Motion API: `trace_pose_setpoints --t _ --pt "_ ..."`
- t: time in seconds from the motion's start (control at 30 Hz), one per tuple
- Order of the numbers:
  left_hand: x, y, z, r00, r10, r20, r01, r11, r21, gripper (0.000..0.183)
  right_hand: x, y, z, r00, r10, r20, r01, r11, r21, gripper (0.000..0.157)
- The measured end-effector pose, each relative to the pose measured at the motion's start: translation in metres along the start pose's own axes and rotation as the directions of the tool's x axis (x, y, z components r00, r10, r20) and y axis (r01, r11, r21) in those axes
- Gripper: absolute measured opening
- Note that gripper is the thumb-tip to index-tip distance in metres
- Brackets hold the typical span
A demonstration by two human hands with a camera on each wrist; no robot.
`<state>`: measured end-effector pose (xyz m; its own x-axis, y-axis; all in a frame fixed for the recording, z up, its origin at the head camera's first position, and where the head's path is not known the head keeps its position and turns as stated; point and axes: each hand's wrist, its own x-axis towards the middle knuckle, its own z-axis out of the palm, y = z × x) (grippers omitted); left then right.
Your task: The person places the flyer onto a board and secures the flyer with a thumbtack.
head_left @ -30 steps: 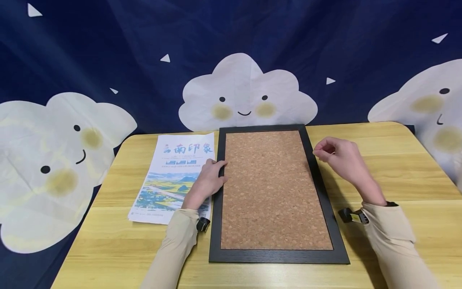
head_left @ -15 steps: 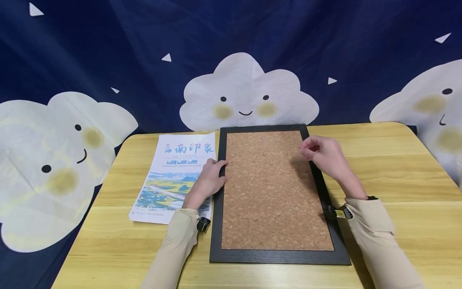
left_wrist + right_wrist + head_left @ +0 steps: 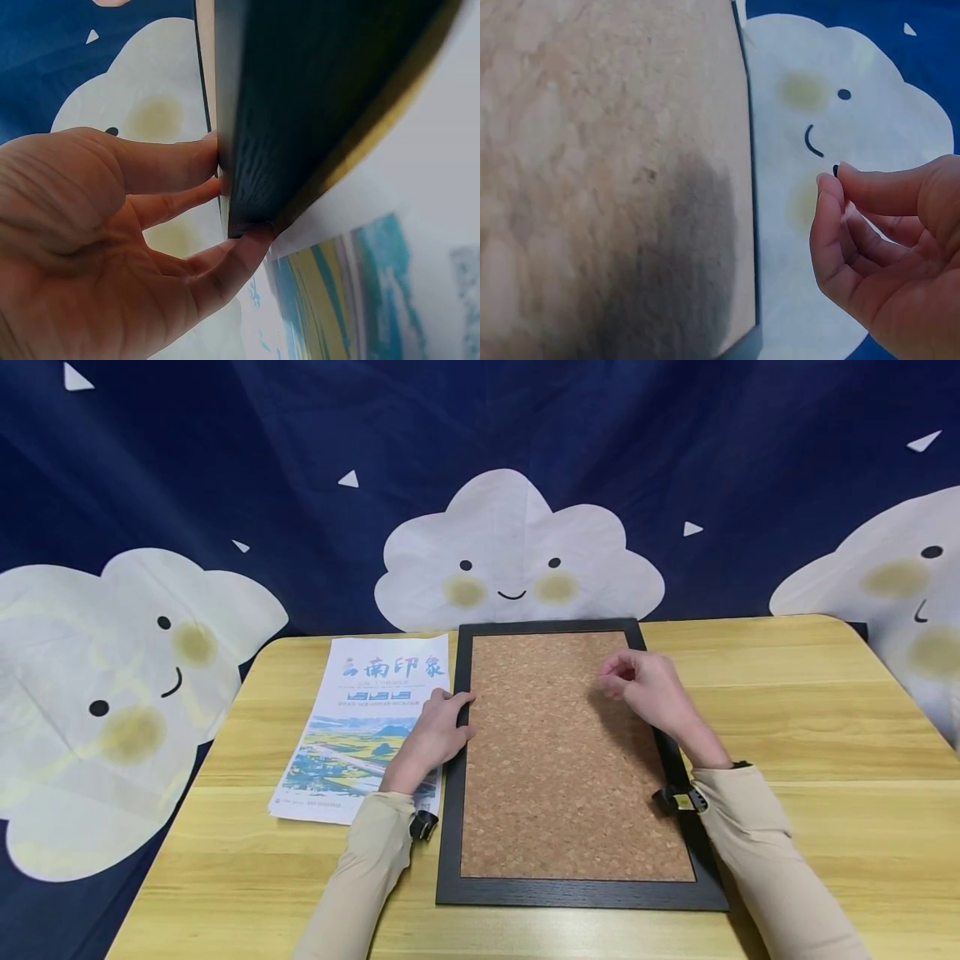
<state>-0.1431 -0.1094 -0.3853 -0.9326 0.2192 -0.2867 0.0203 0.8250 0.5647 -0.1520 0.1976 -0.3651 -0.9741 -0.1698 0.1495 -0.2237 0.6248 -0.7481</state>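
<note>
A cork board (image 3: 566, 760) in a black frame lies on the table. My left hand (image 3: 432, 735) grips the frame's left side, with the thumb and fingers at the black edge (image 3: 255, 150) in the left wrist view. Above the board's upper right part, my right hand (image 3: 648, 689) holds thumb and forefinger together and casts a shadow on the cork. A small dark thing (image 3: 835, 170) shows at these fingertips in the right wrist view, mostly hidden; I cannot tell its kind. Left of the board lies a printed poster (image 3: 315, 752), partly under my left forearm.
The wooden table (image 3: 817, 710) extends on both sides of the board. Behind it hangs a dark blue cloth (image 3: 300, 435) with smiling white clouds. The poster's right edge lies close along the frame.
My right hand has moved left from beside the frame's right edge to over the cork, its fingertips still together. The left hand keeps its grip and the board stays in place.
</note>
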Motion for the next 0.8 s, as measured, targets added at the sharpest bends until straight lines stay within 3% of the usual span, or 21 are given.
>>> trace_pose_setpoints --t 0.3,0.53,0.67,0.73,0.8 --pt "-0.001 0.001 -0.001 1.000 -0.002 0.001 0.002 1.000 -0.001 0.055 0.009 0.004 0.013 0.995 0.009 0.096 -0.005 0.999 -0.041 0.008" --pt "-0.001 0.000 -0.004 1.000 0.013 0.021 -0.013 1.000 0.010 0.057 0.011 0.007 0.019 0.994 0.024 0.108 -0.020 0.999 -0.041 0.010" --pt "-0.002 -0.008 -0.023 1.000 -0.012 -0.008 0.012 1.000 0.013 0.059 0.008 0.010 0.017 0.992 0.038 0.120 -0.035 0.999 -0.023 0.011" --pt "-0.002 -0.021 -0.037 0.996 -0.067 -0.060 0.069 0.997 0.031 0.059 0.007 0.011 0.016 0.992 0.033 0.125 -0.030 0.999 -0.021 0.011" --pt "-0.004 -0.041 -0.050 0.981 -0.144 -0.127 0.156 0.984 0.082 0.058 0.006 0.012 0.015 0.991 0.033 0.133 -0.031 0.999 -0.021 0.011"
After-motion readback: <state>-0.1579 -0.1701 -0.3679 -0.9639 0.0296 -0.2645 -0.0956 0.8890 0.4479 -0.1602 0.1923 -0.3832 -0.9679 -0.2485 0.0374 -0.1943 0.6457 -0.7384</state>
